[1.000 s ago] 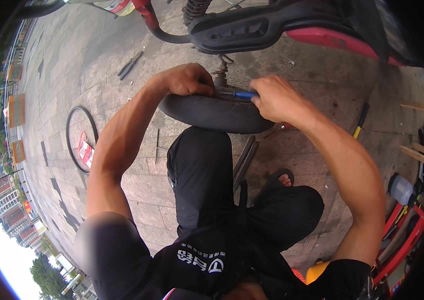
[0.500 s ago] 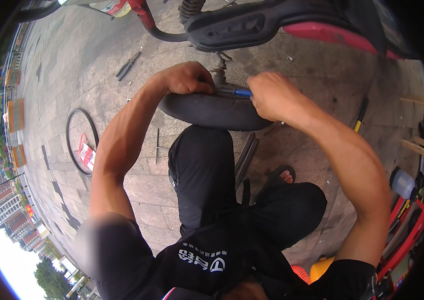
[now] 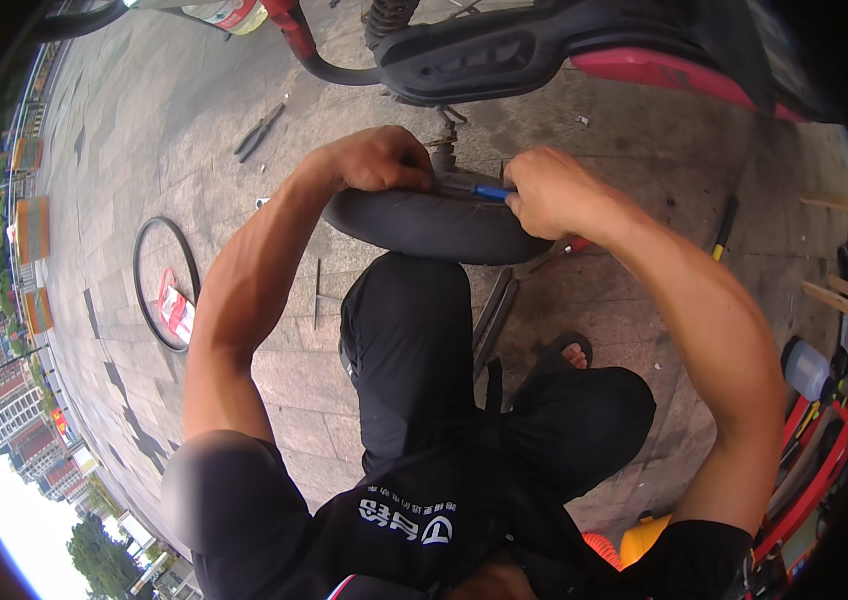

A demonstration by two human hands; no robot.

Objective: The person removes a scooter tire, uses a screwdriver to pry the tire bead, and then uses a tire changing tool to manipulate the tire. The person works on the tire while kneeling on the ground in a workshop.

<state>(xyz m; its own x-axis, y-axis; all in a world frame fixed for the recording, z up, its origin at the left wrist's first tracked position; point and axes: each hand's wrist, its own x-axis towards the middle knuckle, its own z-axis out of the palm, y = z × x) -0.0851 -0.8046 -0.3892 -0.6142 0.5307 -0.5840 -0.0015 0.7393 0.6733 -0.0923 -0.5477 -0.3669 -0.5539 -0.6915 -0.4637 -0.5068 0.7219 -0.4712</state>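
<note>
A black tire point(image 3: 434, 228) on a wheel stands in front of my knees. My right hand point(image 3: 549, 188), fingers closed, grips the blue handle of a screwdriver point(image 3: 490, 192) at the tire's right upper side. Its shaft points left along the rim edge, and its tip is hidden near my left hand. At the tire's left upper side, my left hand point(image 3: 384, 160) is closed with its fingers curled against the tire edge. What those fingers hold is hidden from view.
Above the wheel hangs a scooter's black swingarm cover point(image 3: 469, 60). Pliers point(image 3: 260, 133), a thin black ring-shaped tube point(image 3: 138, 270) with a red-white packet point(image 3: 176, 310), and a T-shaped metal tool point(image 3: 318, 295) lie on the paving. A black-yellow handle point(image 3: 726, 228) lies right, near a red rack point(image 3: 809, 470).
My right hand has shifted slightly right with the screwdriver. A bit of red handle now shows beneath my right wrist. My left hand stays at the tire edge.
</note>
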